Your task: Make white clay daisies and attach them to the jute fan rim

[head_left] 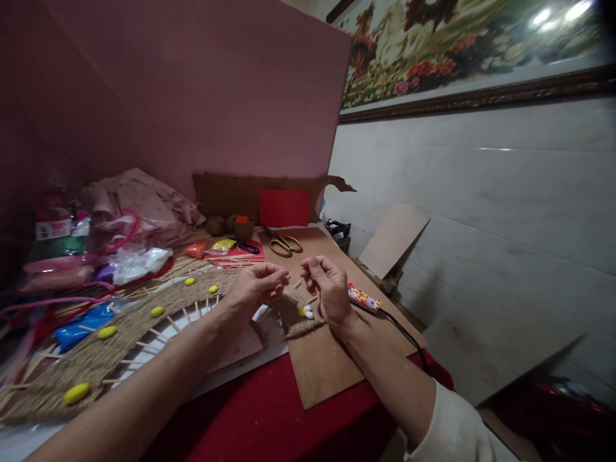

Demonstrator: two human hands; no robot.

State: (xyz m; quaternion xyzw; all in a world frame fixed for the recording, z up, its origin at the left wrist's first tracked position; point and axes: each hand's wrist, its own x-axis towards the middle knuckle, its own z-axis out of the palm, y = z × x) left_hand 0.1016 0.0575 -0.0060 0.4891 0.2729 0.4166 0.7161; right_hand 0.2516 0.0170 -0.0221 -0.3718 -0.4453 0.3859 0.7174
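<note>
My left hand [257, 284] is raised over the end of a curved woven twine band [183, 297], its fingertips pinched together. Close by on the right, my right hand [329, 286] is closed too, thumb against the fingers. Whatever either pinch holds is too small to make out. The band has thin wooden sticks through it and several yellow oval pieces [157, 312] on top. Just below and left of my right hand, white and yellow petal-like pieces [303, 312] lie on the band's end.
Gold-handled scissors [285, 246] lie on a brown board [323, 367] over a red cloth [250, 417]. A flower-patterned tool [364, 298] with a black cord is right of my right hand. Bagged coloured material [81, 324], a small pot [243, 229] and a red card [284, 207] stand around the back.
</note>
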